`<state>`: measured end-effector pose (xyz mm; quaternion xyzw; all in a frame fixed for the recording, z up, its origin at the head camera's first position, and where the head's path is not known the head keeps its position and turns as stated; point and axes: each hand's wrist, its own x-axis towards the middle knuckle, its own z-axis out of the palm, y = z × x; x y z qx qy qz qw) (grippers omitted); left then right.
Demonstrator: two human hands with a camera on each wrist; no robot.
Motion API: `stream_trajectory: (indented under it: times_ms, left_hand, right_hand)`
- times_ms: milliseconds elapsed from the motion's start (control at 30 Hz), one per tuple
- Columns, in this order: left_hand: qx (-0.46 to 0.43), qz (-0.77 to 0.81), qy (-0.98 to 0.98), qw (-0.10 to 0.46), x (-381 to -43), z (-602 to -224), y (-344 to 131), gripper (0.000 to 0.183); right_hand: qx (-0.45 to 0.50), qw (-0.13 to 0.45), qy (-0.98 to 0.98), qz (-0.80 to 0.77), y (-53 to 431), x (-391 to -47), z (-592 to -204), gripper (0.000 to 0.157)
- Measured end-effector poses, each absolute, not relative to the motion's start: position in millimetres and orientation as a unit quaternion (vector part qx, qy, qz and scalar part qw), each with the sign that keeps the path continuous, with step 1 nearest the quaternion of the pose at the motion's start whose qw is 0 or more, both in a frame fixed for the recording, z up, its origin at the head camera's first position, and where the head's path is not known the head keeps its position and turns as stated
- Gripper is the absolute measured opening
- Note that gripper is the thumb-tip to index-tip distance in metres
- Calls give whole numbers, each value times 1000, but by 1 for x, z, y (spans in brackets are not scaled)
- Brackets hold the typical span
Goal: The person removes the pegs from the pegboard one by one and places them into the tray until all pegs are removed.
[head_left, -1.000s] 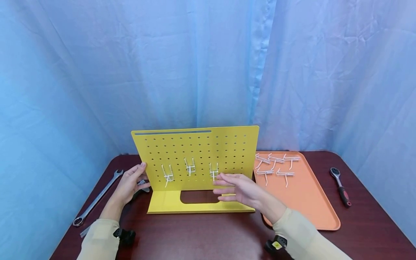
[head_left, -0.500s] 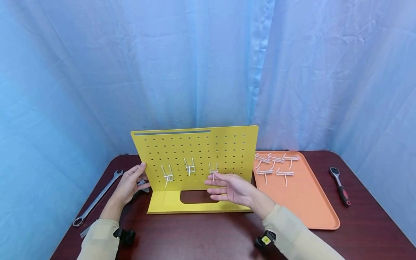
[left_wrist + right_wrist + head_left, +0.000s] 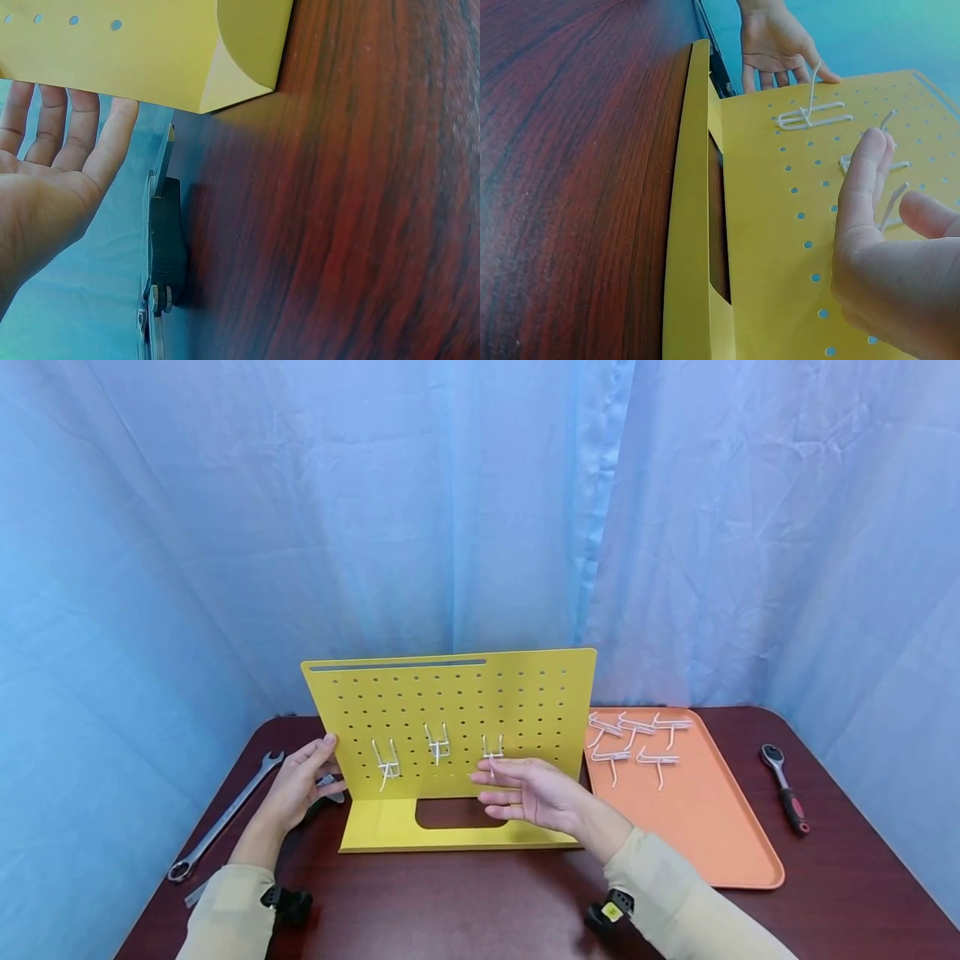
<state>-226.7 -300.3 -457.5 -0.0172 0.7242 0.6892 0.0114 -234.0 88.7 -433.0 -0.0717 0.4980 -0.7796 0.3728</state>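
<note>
A yellow pegboard [image 3: 525, 710] stands upright on its bent base, with three white wire hooks on its face: a left one [image 3: 387, 767], a middle one [image 3: 438, 745] and a right one [image 3: 492, 747]. At the board's left edge, my left hand [image 3: 298, 781] holds it, thumb at the front; in the left wrist view the other fingertips pass behind the edge. My right hand [image 3: 536, 793] is at the right hook, fingers nearly straight. In the right wrist view that hook's prong [image 3: 891, 208] shows between thumb and fingers, with a gap on the finger side.
An orange tray [image 3: 712, 827] at the right bears several more white hooks [image 3: 657, 762]. Beyond it lies a ratchet [image 3: 785, 789]. On the left are a combination wrench [image 3: 225, 818] and a dark-handled tool [image 3: 166, 240], partly hidden by my left arm. Blue curtains [image 3: 450, 510] hang behind.
My right hand has moved a little left, bringing its thumb and fingers to the right hook, and then has nearly stopped. The left hand and the board have stayed put.
</note>
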Motion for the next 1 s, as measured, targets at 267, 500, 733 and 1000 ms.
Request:
stream_trajectory:
  times_ms: [267,500,733,1000]
  left_hand:
    - [-17,688,725,11,-227,-458,-301,34]
    - [-16,688,726,12,-227,-458,-301,36]
    - [-15,688,725,9,-227,-458,-300,35]
    - [-17,686,727,11,-227,-458,-299,35]
  right_hand:
    - [-61,362,511,-777,85,-233,-432,49]
    - [-66,359,515,-776,82,-230,-430,51]
    - [-97,353,543,-756,88,-226,-427,55]
    - [-133,350,585,-720,106,-220,-419,56]
